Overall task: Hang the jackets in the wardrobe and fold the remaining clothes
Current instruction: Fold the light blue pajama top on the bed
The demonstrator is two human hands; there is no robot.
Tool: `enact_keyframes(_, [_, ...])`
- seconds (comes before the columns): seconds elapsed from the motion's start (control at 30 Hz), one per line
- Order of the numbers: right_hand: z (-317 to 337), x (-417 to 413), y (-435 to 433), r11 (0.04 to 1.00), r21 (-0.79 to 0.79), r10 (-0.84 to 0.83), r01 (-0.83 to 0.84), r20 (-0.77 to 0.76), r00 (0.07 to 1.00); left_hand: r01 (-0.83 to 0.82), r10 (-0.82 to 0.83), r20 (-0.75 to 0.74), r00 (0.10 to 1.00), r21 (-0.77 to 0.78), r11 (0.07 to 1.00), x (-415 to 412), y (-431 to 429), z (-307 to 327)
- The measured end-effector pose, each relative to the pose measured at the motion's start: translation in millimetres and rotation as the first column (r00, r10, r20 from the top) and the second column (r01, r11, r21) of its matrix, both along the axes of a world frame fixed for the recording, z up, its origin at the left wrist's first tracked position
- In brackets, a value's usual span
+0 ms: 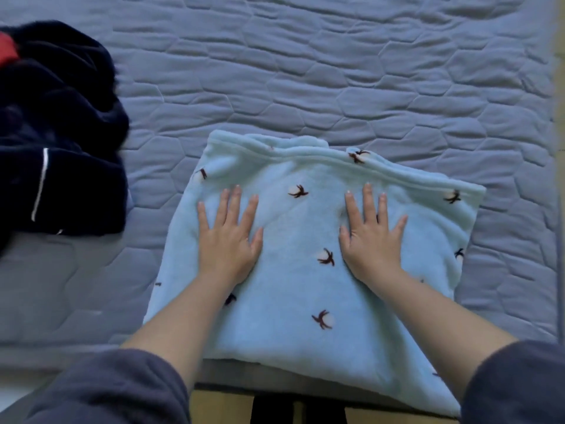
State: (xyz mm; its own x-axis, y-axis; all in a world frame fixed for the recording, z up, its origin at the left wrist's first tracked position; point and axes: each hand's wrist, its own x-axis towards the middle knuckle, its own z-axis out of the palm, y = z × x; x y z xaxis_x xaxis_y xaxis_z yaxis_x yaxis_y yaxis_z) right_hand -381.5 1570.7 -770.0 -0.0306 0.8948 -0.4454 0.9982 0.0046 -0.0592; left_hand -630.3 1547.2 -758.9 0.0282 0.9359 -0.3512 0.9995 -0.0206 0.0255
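"So where is the piece you're folding?"

"The pale blue fleece [293,301] lies in a rough folded rectangle at the near edge of the bed [336,71], and its near right corner seems to hang over that edge toward me. The navy garment [61,123] is heaped at the bed's left edge, well apart from it, with something red [6,50] showing at its far side."

"And your hands?"

"Both are flat on top. My left grip [227,243] presses the left half and my right grip [374,240] the right half. The fingers are straight and spread, palms down, so both are wide and closed on nothing. My forearms come in from the near edge, bare below the grey sleeves [107,390]. The wrists are low and the fingertips point toward the far hemmed edge."

"How will it handle?"

"Soft, thick and light, I'd judge. Plush like this tends to spring back, so a fold needs pressing down, and the layers may slide over each other if dragged. It won't hold its shape if lifted by one corner. For another fold I'd pinch through all the layers at the two corners of one short side. To carry it whole, I'd slide flat palms under the middle. The hemmed band along the far edge looks the firmest place to take hold."
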Motion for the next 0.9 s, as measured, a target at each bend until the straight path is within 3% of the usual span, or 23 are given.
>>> enact_keyframes(0.13, [29.5, -15.9, -60.9, 0.990, -0.072, 0.118, -0.120, -0.021, 0.993, -0.261, 0.261, -0.016, 0.965, -0.137, 0.956, -53.9, -72.9, 27.4])
enact_keyframes(0.2, [36.9, -26.6, -87.4, 0.983, -0.121, 0.136, -0.137, -0.010, 0.991, -0.457, 0.493, 0.083, 0.866, -0.267, 0.848, -72.2, -97.0, 33.4])
enact_keyframes(0.3, [40.5, -36.3, -101.6, 0.974, -0.197, 0.119, -0.112, 0.023, 0.993, -0.664, 0.803, 0.298, 0.516, -0.453, 0.594, -87.8, -109.2, 39.4])
enact_keyframes(0.47, [55.7, -44.6, -102.1, 0.962, -0.199, 0.197, -0.190, 0.019, 0.980, -0.613, 0.964, 0.263, 0.045, -0.754, 0.235, -99.6, -114.3, 48.9])
enact_keyframes(0.6, [67.8, -59.2, -115.7, 0.936, -0.293, 0.195, -0.192, -0.022, 0.981, -0.593, 0.934, 0.335, -0.126, -0.780, 0.200, -100.3, -118.5, 47.4])
enact_keyframes(0.67, [74.0, -64.4, -115.9, 0.935, -0.307, 0.179, -0.177, -0.021, 0.984, -0.638, 0.857, 0.407, -0.316, -0.760, 0.126, -98.7, -125.1, 48.9])
enact_keyframes(0.77, [83.7, -67.1, -90.0, 0.953, -0.269, 0.123, -0.140, -0.079, 0.989, -0.505, 0.553, 0.392, -0.735, -0.861, -0.061, -85.5, -144.4, 54.5])
enact_keyframes(0.83, [88.2, -66.8, -61.2, 0.961, -0.258, 0.074, -0.102, -0.116, 0.990, -0.389, 0.383, 0.332, -0.862, -0.918, -0.080, -60.9, -158.0, 57.3])
enact_keyframes(0.9, [89.3, -65.4, -29.1, 0.975, -0.210, 0.044, -0.070, -0.130, 0.991, -0.318, 0.302, 0.278, -0.912, -0.944, -0.092, -29.3, -163.8, 57.8])
